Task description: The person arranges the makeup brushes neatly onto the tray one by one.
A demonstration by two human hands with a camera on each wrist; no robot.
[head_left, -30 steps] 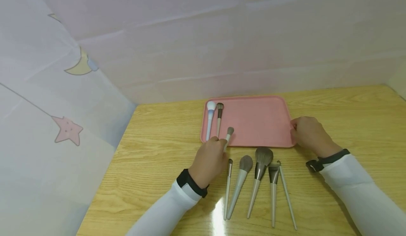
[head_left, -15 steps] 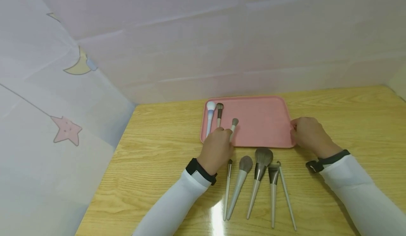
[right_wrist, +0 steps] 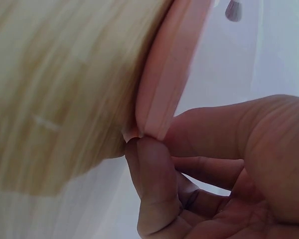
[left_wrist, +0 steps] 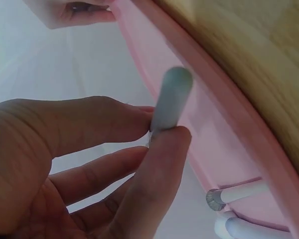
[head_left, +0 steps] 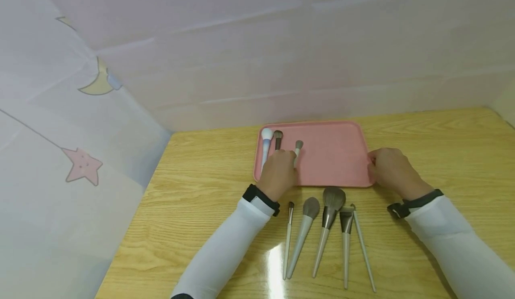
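Note:
A pink tray [head_left: 334, 156] lies on the wooden table. My left hand [head_left: 278, 173] pinches a small grey-tipped makeup brush [head_left: 297, 147] over the tray's left part; the left wrist view shows the brush handle [left_wrist: 170, 98] between thumb and fingers above the tray rim [left_wrist: 224, 119]. To its left in the tray lie a white-and-blue brush [head_left: 266, 143] and a dark-tipped brush [head_left: 278, 138]. My right hand [head_left: 388, 167] pinches the tray's right edge [right_wrist: 167, 79], thumb under and fingers over it.
Several grey makeup brushes [head_left: 322, 232] lie in a row on the table [head_left: 193, 200] just before the tray. A pale cloth backdrop [head_left: 120, 66] with star and moon prints closes the left and back.
My left hand has carried the small brush forward and up, from the tray's near edge to over its left part. The right hand has stayed on the tray edge.

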